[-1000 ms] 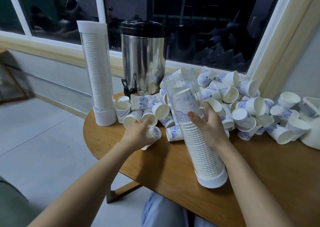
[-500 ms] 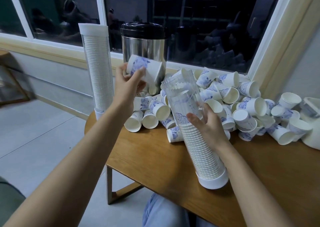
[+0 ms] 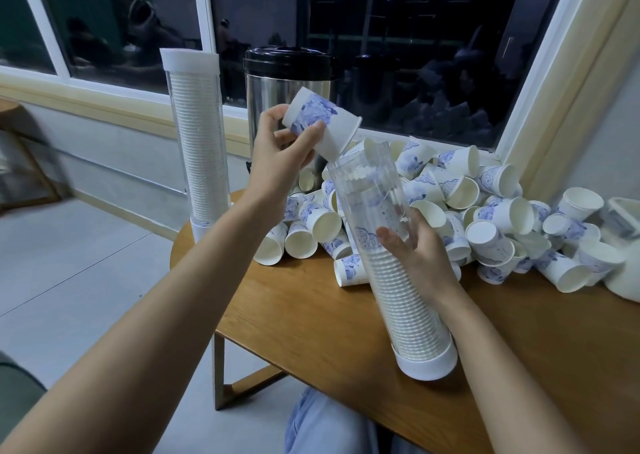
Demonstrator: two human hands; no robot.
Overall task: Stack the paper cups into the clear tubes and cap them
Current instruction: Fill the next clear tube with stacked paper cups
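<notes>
- At the near edge of the table point(image 3: 304, 318), the clear tube point(image 3: 375, 207) stands on its white base cap point(image 3: 427, 365), leaning away from you and to the left. Its top end is open.
- Inside it, a nested stack of cups point(image 3: 405, 301) fills roughly the lower half.
- Your right hand point(image 3: 420, 251) grips the tube at mid-height, fingers curled round its front, in the same place as half a second ago.
- Your left hand point(image 3: 280, 157) pinches one paper cup point(image 3: 320, 124) between thumb and curled fingers.
- That cup is tipped mouth-down to the right, its rim at the tube's open mouth. Half a second ago it was further left, in front of the urn.
- I cannot tell whether the rim touches the tube.
- Behind the tube lies the loose pile of cups point(image 3: 491, 211), heaped over one another and too many to count.
- The cups carry a blue floral print, and no writing on them can be read.
- At the table's far left corner stands the second tube point(image 3: 198, 148), upright, packed full and capped with its top cap point(image 3: 189, 61). That makes two tubes in all.
- Beside it is one steel urn point(image 3: 273, 89) with a black lid point(image 3: 289, 63), in front of the dark window point(image 3: 433, 55).
</notes>
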